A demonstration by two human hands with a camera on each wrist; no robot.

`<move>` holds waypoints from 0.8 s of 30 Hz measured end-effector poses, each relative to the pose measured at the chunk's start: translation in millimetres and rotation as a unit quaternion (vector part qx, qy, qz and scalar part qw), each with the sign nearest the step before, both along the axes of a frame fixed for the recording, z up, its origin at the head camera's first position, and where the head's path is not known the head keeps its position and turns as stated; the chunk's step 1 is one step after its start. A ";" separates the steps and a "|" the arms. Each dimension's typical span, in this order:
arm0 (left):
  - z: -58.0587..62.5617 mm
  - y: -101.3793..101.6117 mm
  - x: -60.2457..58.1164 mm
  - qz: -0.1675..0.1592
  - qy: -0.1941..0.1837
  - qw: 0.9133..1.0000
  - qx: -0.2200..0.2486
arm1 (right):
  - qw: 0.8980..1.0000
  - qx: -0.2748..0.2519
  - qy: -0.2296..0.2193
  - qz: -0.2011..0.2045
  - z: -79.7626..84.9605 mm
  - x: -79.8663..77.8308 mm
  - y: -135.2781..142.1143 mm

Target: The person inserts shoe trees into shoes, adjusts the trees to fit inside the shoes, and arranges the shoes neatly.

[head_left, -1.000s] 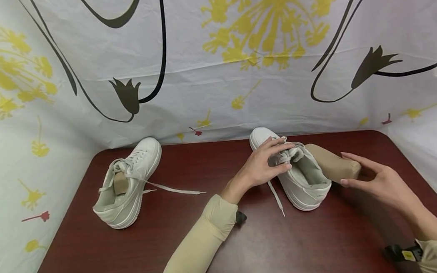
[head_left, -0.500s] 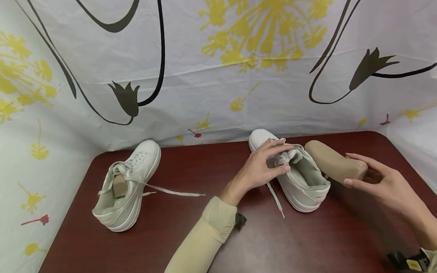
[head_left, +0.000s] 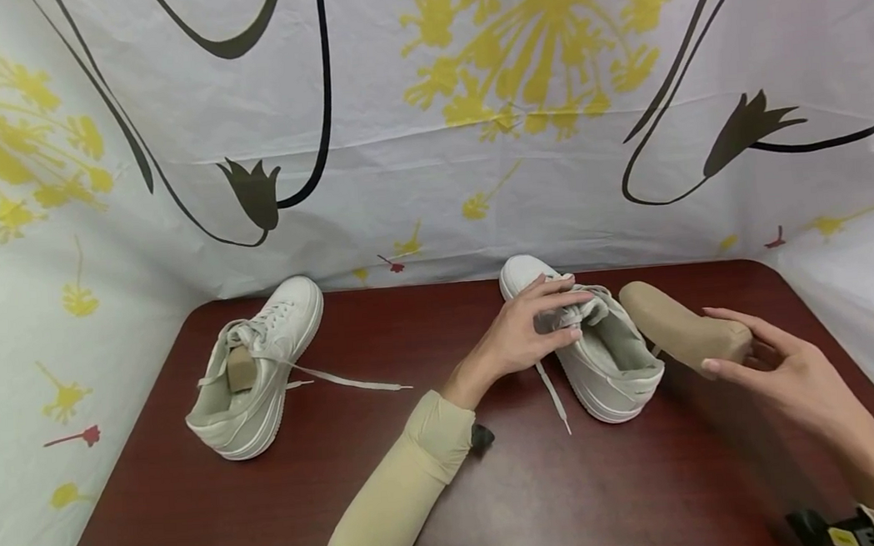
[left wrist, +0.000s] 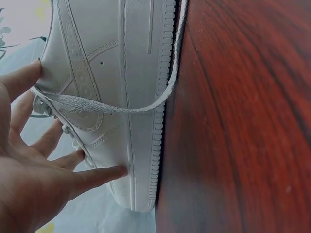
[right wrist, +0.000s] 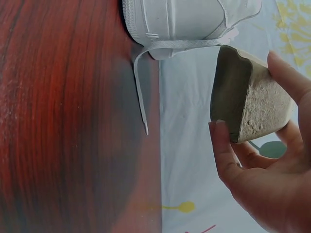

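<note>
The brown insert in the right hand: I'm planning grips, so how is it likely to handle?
The insert is probably stiff: held near one end by the right hand, it shows no sag. It may be light, since fingertips alone hold it up. Its pitted face suggests it won't easily slip.

Soft even light, faint glare on tabletop (head_left: 530,509), shadow beside right hand (head_left: 796,376), wrist views hazy

head: from above, facing forward and down, widest, over counter (head_left: 571,499) | left wrist: close, tipped sideways, facing right shoe (left wrist: 114,133) from its left | right wrist: close, tipped sideways, from its right | shared by all: right shoe
</note>
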State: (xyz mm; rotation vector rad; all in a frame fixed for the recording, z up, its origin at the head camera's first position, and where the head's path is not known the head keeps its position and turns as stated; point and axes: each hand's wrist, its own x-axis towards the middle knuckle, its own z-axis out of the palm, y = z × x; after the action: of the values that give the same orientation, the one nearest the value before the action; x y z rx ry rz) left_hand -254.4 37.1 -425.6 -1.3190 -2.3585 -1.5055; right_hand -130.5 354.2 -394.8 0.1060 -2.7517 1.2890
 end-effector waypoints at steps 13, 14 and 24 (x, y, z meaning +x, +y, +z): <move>-1.1 -1.5 -0.2 0.009 -0.009 1.000 -0.014 | 1.000 0.008 -0.021 -0.022 13.7 14.1 0.6; -1.3 -1.6 -0.2 0.010 -0.008 1.000 -0.014 | 0.999 0.009 -0.022 -0.022 15.0 15.2 0.2; -1.4 -0.4 0.4 0.014 -0.018 1.000 -0.006 | 1.000 0.001 -0.021 -0.016 27.8 24.1 -6.5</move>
State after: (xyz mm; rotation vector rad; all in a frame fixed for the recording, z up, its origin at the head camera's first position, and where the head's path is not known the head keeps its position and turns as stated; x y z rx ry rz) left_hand -254.0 36.7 -427.0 -1.2679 -2.3996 -1.5223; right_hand -106.5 347.7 -366.9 0.0340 -2.7777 1.2941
